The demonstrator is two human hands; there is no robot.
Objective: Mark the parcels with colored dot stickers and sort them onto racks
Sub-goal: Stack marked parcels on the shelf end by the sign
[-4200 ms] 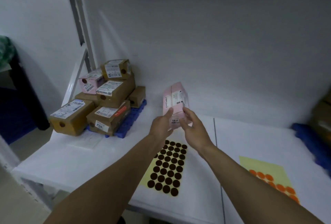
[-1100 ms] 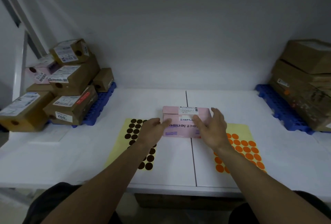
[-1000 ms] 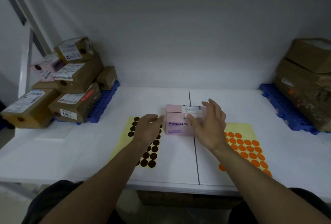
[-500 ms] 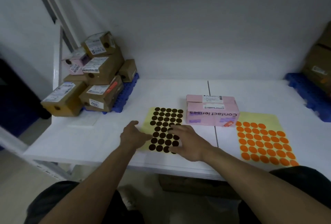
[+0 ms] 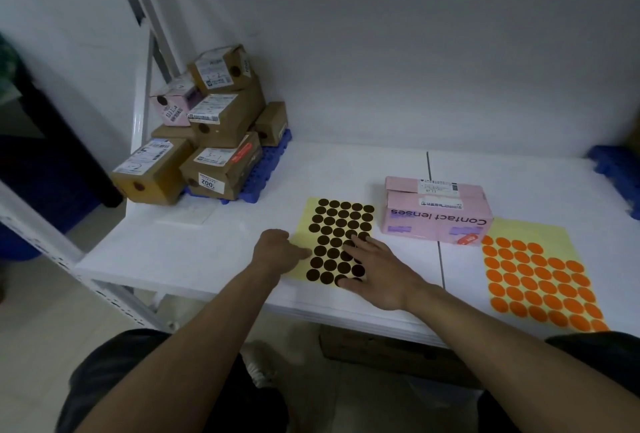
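Note:
A pink "Contact lenses" parcel (image 5: 437,213) lies flat on the white table (image 5: 221,249), free of both hands. In front of it to the left lies a yellow sheet of dark brown dot stickers (image 5: 337,238). My right hand (image 5: 377,268) rests spread over the sheet's lower right dots, fingers straight. My left hand (image 5: 277,252) presses on the sheet's left edge with its fingers curled under; it holds nothing that I can see. A second yellow sheet with orange dot stickers (image 5: 538,280) lies to the right of the parcel.
A pile of brown and pink parcels (image 5: 207,141), each with a dark dot, sits on a blue pallet (image 5: 268,162) at the back left. Another blue pallet (image 5: 616,169) shows at the far right edge. A white rack post (image 5: 142,96) stands left of the pile.
The pink parcel was set down on the table and both hands came off it. Both hands moved onto the brown sticker sheet. The view turned left.

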